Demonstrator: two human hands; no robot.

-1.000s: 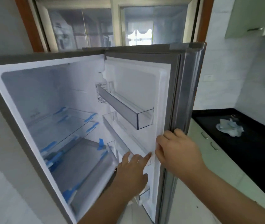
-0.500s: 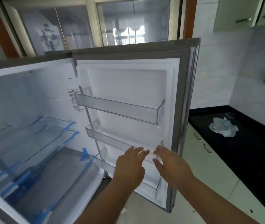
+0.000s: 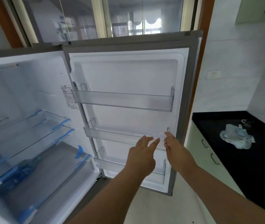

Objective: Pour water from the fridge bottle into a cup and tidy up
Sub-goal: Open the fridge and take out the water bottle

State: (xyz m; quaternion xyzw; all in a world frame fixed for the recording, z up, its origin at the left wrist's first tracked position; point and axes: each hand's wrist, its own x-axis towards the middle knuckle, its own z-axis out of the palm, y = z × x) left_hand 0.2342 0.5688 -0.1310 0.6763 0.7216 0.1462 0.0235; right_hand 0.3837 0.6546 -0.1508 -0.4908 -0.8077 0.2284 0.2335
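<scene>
With the fridge door [image 3: 128, 75] swung open, left hand [image 3: 142, 156] and right hand [image 3: 178, 151], both released, reach the middle door shelf [image 3: 112, 135]; no bottle is visible.

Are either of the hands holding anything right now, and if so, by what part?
Nothing is held. The left hand and right hand reach with straight fingers toward the middle door shelf of the open fridge door.

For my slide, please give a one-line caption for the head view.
Both hands, left hand and right hand, reach to the middle door shelf of the open fridge door; no bottle visible.
</scene>
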